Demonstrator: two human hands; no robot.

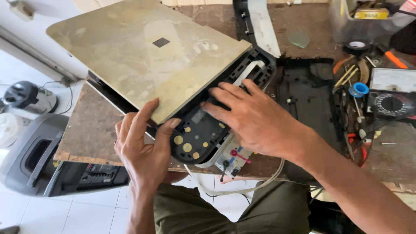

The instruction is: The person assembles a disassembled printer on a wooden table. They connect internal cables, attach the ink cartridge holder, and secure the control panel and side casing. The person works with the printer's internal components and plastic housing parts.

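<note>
Left hand (145,143): nearest the camera, rising from the lower edge of the head view; fingers (134,119) and thumb clenched on the near corner of the lid, thumb tip pressed against its front edge.
Lid (147,52): large flat beige plate, stained, with a small dark square near its middle; tilted up and stretching away from the left fingertips toward the far left.
Right hand (255,119): reaches in from the lower right; fingers (227,93) spread and lying flat on the black frame, gripping nothing, tips just under the lid's raised edge.
Black frame (201,134): plastic body beneath the lid, directly below the right fingertips and just right of the left thumb; round brass-coloured pads show on its near corner.
White cable (242,188): hangs in a loop below the right wrist, off the table edge.
Table (93,125): worn brown board, beyond the left knuckles.
Black tray (310,93): lies flat on the table just beyond the right hand's back.
Meter (392,93): well to the right of the right hand, among loose tools.
Blue tape roll (359,89): just left of the meter.
</note>
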